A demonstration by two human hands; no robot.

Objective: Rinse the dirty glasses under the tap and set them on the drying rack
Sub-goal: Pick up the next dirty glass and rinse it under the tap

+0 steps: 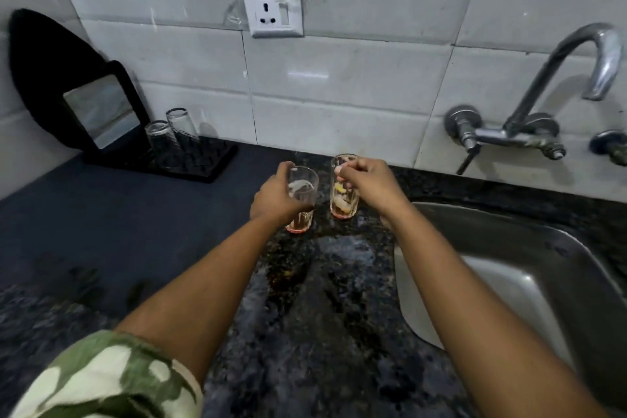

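Two dirty glasses stand upright on the dark granite counter near the wall. My left hand (276,195) grips the left glass (303,195), which has a little reddish liquid at its base. My right hand (368,181) curls round the right glass (342,204), which holds yellowish residue and a reddish base. The black drying rack (203,159) sits at the back left with two clear glasses (169,137) upside down on it. The steel tap (576,68) arches from the wall at the right, with no water running.
The steel sink (509,282) lies right of the counter under the tap. A black-framed mirror (101,108) leans on the wall behind the rack. A wall socket (273,12) sits above the glasses. The counter (322,299) shows dark wet stains.
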